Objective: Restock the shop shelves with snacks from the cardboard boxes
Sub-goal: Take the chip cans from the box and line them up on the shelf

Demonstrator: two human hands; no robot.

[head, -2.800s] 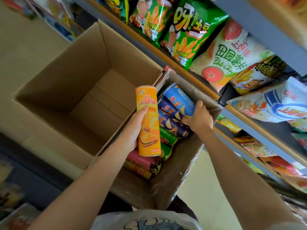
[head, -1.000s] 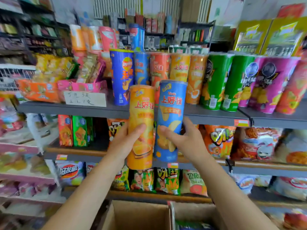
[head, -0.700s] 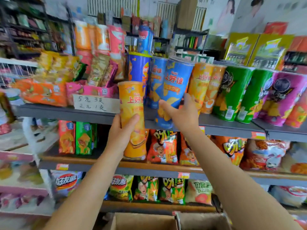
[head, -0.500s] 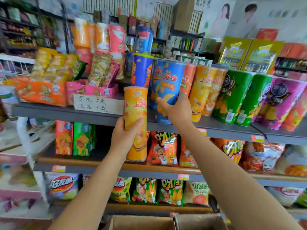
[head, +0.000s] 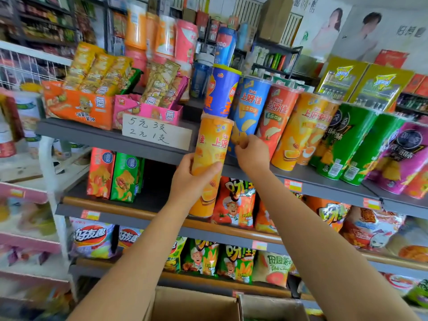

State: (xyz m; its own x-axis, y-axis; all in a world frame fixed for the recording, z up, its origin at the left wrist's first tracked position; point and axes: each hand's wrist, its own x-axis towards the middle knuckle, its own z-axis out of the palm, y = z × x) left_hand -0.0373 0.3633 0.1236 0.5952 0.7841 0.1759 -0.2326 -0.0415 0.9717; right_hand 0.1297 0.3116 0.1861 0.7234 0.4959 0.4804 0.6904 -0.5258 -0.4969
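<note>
Leftmost of the two, the left hand point(head: 188, 181) is wrapped round the middle of the orange canister point(head: 212, 167), thumb on the near face and fingers curled behind. The canister's long axis runs close to upright, lid end tipped slightly right and away from the holder. Its lid stands just above the front edge of the top shelf point(head: 92, 135); its base hangs well below that edge, in front of the shelf beneath. The canister is off the shelf, carried entirely by this hand.

Immediately right of that grip, the right hand point(head: 251, 154) is at the lower part of the blue canister point(head: 249, 112), which stands on the top shelf, leaning slightly, in the row of tubes. Its fingers are curled near the tube's lower front. Whether they pinch the tube or merely touch it cannot be told.

Up and to the right of the left hand's grip, past the blue canister and a red one, stand the orange tubes point(head: 301, 130) of like colour, in line with green and purple ones. The row looks tightly packed.

Judgement: the coming placement turns on height and direction. The held canister's base must rise above the shelf edge, then travel away and rightward from the grip, axis kept upright. The left hand is the carrying hand; the right is nearer the likely slot and better placed to steady neighbours. Risk: toppling the leaning tubes.
</note>
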